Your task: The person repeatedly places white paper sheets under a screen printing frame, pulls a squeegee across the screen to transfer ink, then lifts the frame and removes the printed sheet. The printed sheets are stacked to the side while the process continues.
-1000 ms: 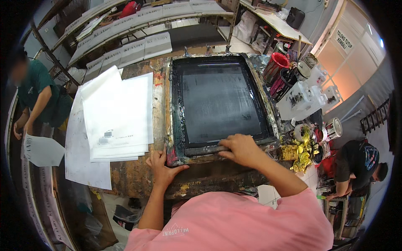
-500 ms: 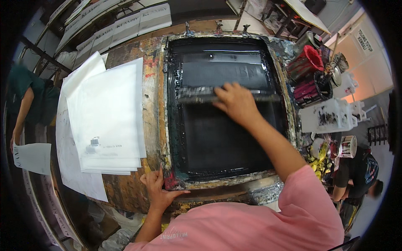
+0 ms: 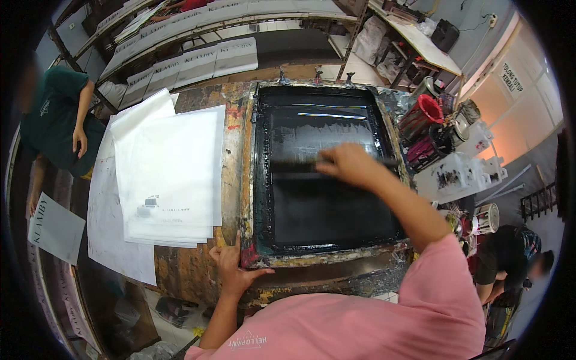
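A: What's under my camera?
B: Screen-printing frame (image 3: 327,258), inked black. Inside it I see the squeegee (image 3: 294,166), long axis left to right, right hand (image 3: 349,166) closed over its middle.
A: Left hand (image 3: 230,264)?
B: Farther off, at the frame's near-left corner, thumb and forefinger spread; I see nothing held.

We see a bright room with quite even light, where white glare streaks the glossy black screen (image 3: 324,135), the pale sheets (image 3: 174,168) look almost washed out, orange glow colours the door (image 3: 510,120), the right hand (image 3: 348,165) seems slightly blurred, and shelves (image 3: 294,54) bend toward the dark rim.
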`<state>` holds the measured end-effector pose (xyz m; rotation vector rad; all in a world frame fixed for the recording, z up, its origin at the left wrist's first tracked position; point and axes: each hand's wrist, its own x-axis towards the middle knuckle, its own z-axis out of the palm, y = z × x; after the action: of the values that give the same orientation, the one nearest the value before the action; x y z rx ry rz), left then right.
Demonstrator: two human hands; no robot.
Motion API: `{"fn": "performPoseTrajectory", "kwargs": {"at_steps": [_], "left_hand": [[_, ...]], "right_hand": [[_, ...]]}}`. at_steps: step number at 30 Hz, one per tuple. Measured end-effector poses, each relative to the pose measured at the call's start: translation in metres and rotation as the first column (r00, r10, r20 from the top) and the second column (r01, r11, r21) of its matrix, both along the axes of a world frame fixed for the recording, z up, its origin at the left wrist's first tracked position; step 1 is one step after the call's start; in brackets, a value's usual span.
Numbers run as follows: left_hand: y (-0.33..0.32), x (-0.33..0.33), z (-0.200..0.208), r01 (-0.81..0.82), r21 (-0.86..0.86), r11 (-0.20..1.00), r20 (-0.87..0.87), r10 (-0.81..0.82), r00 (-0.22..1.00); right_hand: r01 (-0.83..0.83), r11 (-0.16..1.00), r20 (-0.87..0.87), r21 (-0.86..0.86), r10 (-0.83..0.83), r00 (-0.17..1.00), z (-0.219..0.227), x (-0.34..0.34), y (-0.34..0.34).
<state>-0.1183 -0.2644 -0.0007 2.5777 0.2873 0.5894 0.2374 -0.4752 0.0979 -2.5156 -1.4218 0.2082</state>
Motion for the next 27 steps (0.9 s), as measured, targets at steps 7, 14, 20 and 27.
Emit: {"fn": "performPoseTrajectory", "kwargs": {"at_steps": [7, 14, 20, 27], "left_hand": [[-0.008, -0.005, 0.002, -0.025, -0.221, 0.975, 0.025, 0.031, 0.999], [-0.037, 0.038, 0.097, 0.215, -0.751, 0.624, 0.419, 0.199, 0.886], [0.014, 0.145, 0.120, 0.498, -0.362, 0.788, 0.878, 0.110, 0.465], [0.089, 0.310, -0.004, 0.181, -0.489, 0.853, 0.179, -0.104, 0.978]], "right_hand": [[0.128, 0.991, 0.050, 0.030, -0.129, 0.990, 0.022, -0.179, -0.071], [0.156, 0.951, 0.428, 0.266, -0.262, 0.865, 0.097, -0.200, -0.060], [-0.021, 0.880, 0.588, 0.474, -0.298, 0.752, 0.196, -0.111, -0.028], [0.154, 0.901, 0.398, 0.405, -0.325, 0.858, 0.267, -0.069, 0.005]]}}
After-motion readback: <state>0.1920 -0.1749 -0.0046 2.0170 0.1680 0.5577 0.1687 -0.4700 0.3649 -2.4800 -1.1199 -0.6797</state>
